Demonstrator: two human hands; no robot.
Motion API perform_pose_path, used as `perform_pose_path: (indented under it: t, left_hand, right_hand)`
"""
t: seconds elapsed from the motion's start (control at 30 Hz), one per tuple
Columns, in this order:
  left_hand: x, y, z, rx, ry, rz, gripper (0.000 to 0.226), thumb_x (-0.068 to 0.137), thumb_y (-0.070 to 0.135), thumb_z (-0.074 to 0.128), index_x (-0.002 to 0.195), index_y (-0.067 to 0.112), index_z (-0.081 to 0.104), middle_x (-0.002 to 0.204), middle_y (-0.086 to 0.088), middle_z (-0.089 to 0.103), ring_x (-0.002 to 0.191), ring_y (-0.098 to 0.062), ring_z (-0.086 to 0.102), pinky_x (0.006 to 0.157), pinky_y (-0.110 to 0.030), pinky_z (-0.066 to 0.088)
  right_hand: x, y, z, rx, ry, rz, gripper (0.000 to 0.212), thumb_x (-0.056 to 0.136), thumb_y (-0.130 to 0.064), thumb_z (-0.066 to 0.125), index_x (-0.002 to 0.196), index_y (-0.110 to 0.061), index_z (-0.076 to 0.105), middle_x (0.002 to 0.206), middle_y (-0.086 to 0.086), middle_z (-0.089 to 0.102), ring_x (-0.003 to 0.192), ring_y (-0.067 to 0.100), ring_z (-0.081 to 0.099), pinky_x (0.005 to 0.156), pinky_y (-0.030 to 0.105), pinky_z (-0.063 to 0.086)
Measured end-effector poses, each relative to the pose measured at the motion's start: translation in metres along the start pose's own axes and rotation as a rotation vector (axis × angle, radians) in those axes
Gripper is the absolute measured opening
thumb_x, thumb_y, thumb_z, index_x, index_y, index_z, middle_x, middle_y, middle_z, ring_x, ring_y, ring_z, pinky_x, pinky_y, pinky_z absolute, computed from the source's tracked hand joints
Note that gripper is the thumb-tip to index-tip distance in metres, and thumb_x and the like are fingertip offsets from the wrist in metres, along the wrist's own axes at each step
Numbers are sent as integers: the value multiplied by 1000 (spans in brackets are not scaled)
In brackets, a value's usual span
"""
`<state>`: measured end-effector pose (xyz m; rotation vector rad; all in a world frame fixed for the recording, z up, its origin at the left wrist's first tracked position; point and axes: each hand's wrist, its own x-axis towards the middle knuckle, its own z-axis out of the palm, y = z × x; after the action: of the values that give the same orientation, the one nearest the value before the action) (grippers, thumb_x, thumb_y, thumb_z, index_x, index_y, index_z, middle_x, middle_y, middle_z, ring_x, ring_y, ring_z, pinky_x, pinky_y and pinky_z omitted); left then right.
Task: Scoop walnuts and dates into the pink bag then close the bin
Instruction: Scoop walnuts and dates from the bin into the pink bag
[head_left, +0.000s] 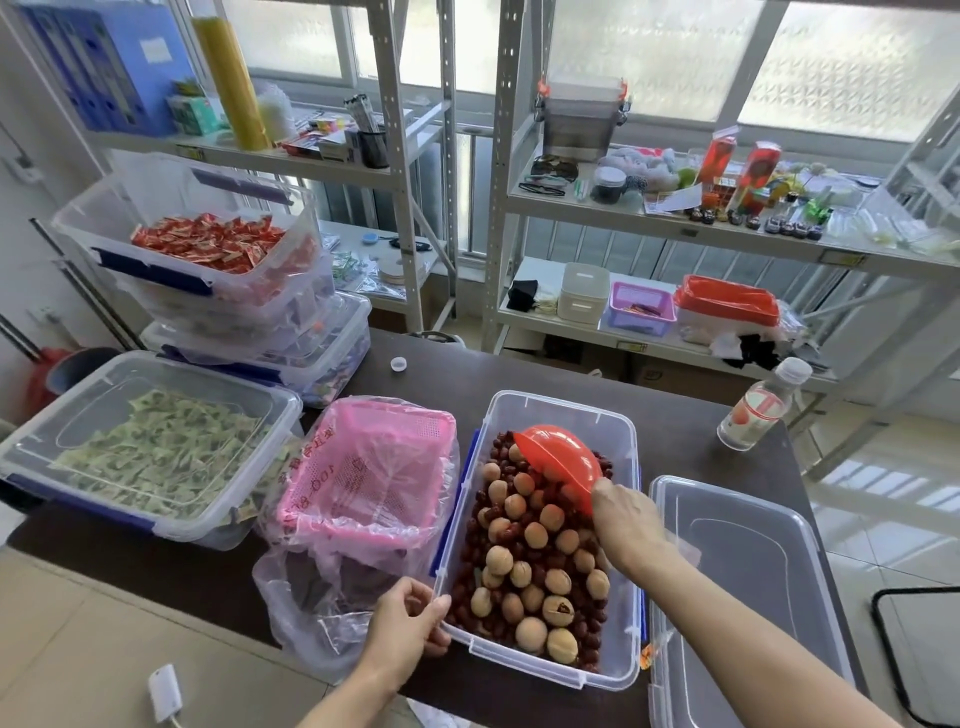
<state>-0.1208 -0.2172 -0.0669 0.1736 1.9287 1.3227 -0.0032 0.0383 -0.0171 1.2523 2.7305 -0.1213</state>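
Note:
A clear plastic bin (618, 525) stands open on the dark table, filled with walnuts (524, 571) and dark red dates (470, 525). My right hand (626, 525) grips the handle of a red scoop (558, 454), which lies bowl-down on the nuts at the bin's far end. My left hand (410, 623) pinches the bin's near left corner. To the left stands a pink basket (363, 467) lined with a thin pink bag (311, 603), open on top. The bin's clear lid (743, 587) lies flat to the right.
A closed bin of green packets (140, 447) sits at the left, with stacked bins of red packets (202, 244) behind it. A water bottle (761, 405) stands at the back right, a bottle cap (398, 364) mid-table. Metal shelves (675, 228) line the back.

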Motion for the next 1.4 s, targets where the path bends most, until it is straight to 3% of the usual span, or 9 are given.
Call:
perform_pose_path:
  t: [0.3,0.47,0.6,0.7,0.83,1.13,1.4]
  left_hand:
    - [0,3,-2,16,-26,23,17,88,1,65,78,0,51,49,-11,58,42,-20,60,40,-26,51]
    - [0,5,-2,23,-39,25,16,88,2,66,80,0,52,50,-10,58,45,-22,62,41,-26,51]
    - [1,3,-4,27,-47,15,16,88,5,66,80,1,53,53,-10,59,48,-22,63,43,-28,52]
    - [3,2,-5,16,-57,7,17,88,4,67,78,2,52,53,-9,59,47,-21,63,46,-30,53]
    - [5,1,-6,8,-72,3,18,88,1,66,77,1,51,47,-6,58,45,-21,61,45,-29,52]
    - [11,0,-7,-10,-105,-40,20,88,-1,65,76,1,48,46,-9,56,41,-21,56,34,-23,42]
    - [19,-3,-8,-27,-132,-75,22,86,-2,66,75,1,48,48,-13,53,41,-24,54,34,-22,40]
  right_hand:
    - [-17,-12,-2,13,-80,-27,34,86,2,37,113,-6,57,112,14,67,105,36,64,81,40,49]
    - [-30,-30,18,155,-228,-11,29,80,-5,45,106,-6,58,112,16,64,105,37,62,81,39,50]
    - [-31,-34,42,476,-331,150,8,82,-14,45,80,-12,53,88,9,62,79,31,60,67,33,44]
    - [-30,-32,50,815,-375,310,19,81,-6,42,66,-11,53,63,8,59,53,21,55,54,30,41]
    - [-33,-27,45,1114,-416,458,33,87,2,38,59,-10,50,43,2,50,29,9,38,33,15,27]
    - [-24,-8,36,1342,-475,517,23,94,-1,40,76,-10,51,50,4,51,30,7,37,35,10,21]
    - [-20,-1,16,1431,-512,445,26,97,-3,40,74,-7,51,54,6,50,34,8,39,33,12,18]
